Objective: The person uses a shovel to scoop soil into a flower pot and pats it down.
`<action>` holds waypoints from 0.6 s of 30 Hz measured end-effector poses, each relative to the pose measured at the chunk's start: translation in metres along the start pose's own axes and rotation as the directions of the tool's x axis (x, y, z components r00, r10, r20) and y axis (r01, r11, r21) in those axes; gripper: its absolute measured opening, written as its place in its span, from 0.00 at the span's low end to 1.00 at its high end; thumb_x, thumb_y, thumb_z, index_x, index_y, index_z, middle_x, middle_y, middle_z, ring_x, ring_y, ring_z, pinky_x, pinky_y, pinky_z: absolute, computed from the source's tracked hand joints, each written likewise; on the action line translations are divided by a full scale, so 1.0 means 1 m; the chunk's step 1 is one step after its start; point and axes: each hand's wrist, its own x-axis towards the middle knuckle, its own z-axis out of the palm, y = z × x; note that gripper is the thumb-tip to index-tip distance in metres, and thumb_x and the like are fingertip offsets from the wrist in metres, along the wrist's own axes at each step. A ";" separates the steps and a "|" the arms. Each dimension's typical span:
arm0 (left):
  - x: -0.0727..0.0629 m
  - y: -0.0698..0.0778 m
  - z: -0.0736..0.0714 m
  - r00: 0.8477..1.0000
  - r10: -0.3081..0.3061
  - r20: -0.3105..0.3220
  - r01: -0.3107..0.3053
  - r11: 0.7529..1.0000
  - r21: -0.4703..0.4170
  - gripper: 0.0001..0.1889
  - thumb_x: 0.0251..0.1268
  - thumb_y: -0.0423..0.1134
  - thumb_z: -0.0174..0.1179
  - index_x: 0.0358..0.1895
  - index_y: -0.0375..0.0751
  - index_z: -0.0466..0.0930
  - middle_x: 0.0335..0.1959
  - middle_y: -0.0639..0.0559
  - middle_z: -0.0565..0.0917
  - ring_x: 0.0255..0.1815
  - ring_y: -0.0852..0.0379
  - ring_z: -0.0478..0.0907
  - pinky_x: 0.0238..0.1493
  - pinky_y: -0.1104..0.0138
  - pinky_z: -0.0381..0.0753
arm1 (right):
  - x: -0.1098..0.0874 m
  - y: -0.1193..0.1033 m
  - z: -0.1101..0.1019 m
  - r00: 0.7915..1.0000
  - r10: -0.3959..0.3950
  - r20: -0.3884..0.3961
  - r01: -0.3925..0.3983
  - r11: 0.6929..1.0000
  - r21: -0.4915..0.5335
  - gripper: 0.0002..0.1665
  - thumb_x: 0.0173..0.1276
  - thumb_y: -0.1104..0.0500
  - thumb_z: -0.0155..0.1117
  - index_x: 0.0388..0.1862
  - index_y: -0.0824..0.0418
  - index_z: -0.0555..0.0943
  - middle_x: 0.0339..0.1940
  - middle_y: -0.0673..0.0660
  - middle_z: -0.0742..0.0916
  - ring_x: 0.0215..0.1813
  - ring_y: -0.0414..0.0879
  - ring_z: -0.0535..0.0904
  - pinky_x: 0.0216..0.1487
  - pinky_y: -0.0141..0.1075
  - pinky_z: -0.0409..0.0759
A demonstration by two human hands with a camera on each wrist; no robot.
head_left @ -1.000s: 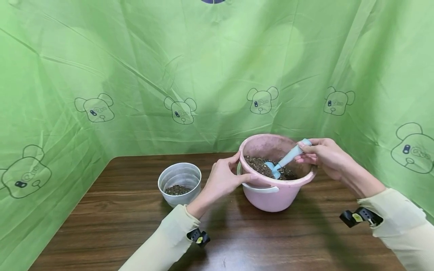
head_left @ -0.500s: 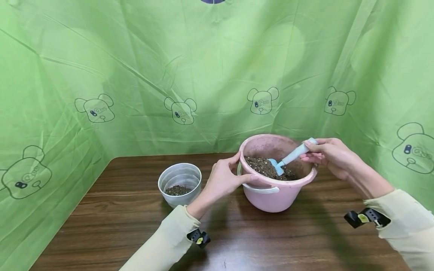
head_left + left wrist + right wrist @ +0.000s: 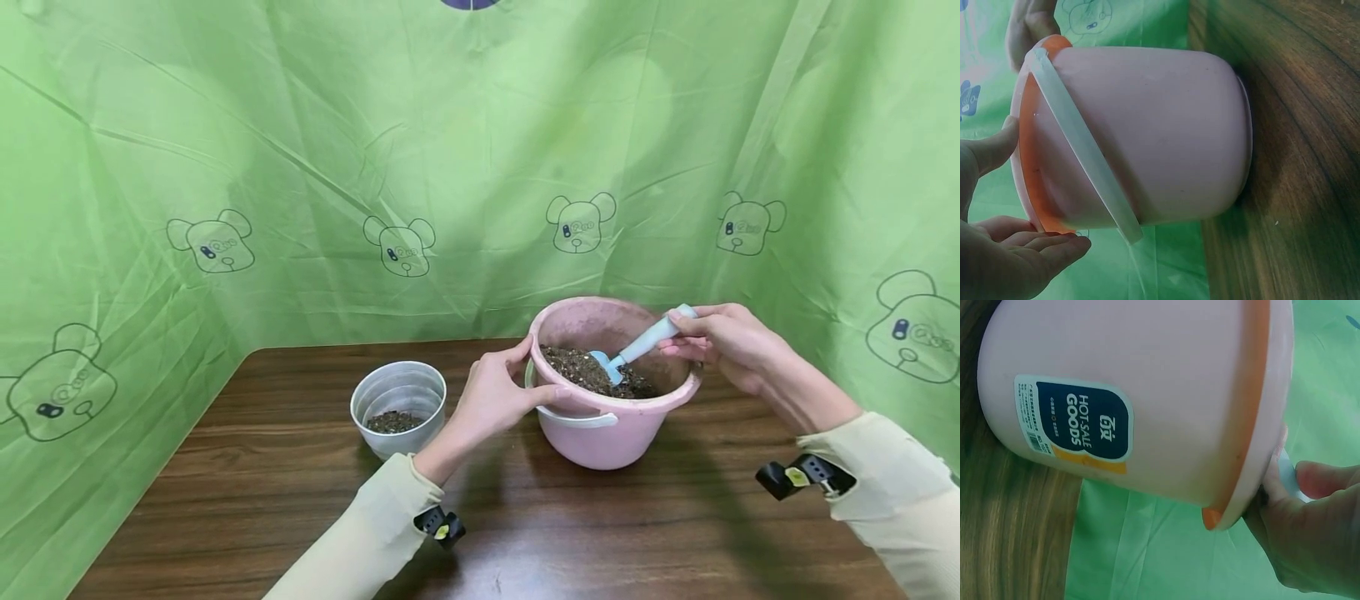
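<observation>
A pink bucket (image 3: 600, 442) of dark soil (image 3: 573, 368) stands on the right half of the table. My left hand (image 3: 491, 398) grips its left rim, the thumb over the near side. In the left wrist view the white bail handle (image 3: 1088, 150) hangs down across the bucket's wall. My right hand (image 3: 731, 343) holds the pale blue handle of a small garden shovel (image 3: 651, 339) over the right rim. Its bright blue blade slants down into the soil, partly buried. In the right wrist view, only a sliver of the shovel shows beside the thumb.
Left of the bucket stands a whitish pot (image 3: 397, 442) with a little soil (image 3: 393, 422) at its bottom. The brown wooden table (image 3: 300, 517) is enclosed by a green cloth (image 3: 480, 167) at the back and sides. A printed label (image 3: 1075, 422) is on the bucket's wall.
The shovel in my right hand has shifted slightly right and up in the soil, then a little back left. My left hand and the bucket have stayed in place.
</observation>
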 end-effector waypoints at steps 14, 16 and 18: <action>-0.001 0.000 -0.001 1.000 0.020 0.009 -0.020 1.000 -0.019 0.48 0.55 0.55 0.81 0.79 0.50 0.70 0.27 0.56 0.82 0.25 0.61 0.72 0.25 0.66 0.71 | 0.000 -0.004 -0.018 1.000 0.007 -0.018 -0.004 0.989 0.145 0.15 0.82 0.71 0.54 0.39 0.68 0.87 0.39 0.62 0.86 0.39 0.50 0.90 0.50 0.36 0.88; -0.001 0.000 -0.001 1.000 0.021 0.008 -0.020 1.000 -0.011 0.48 0.55 0.56 0.81 0.79 0.51 0.70 0.21 0.59 0.74 0.22 0.63 0.67 0.23 0.67 0.69 | 0.000 -0.004 -0.020 1.000 0.003 -0.021 0.000 0.986 0.165 0.15 0.82 0.71 0.53 0.39 0.68 0.87 0.38 0.61 0.87 0.39 0.51 0.90 0.49 0.36 0.88; -0.001 0.000 -0.001 1.000 0.021 0.008 -0.021 1.000 -0.006 0.48 0.55 0.57 0.81 0.79 0.50 0.70 0.19 0.60 0.68 0.20 0.63 0.65 0.22 0.67 0.67 | -0.001 -0.005 -0.021 1.000 0.000 -0.023 0.004 0.983 0.185 0.15 0.82 0.71 0.53 0.39 0.68 0.87 0.37 0.61 0.87 0.39 0.51 0.90 0.49 0.37 0.88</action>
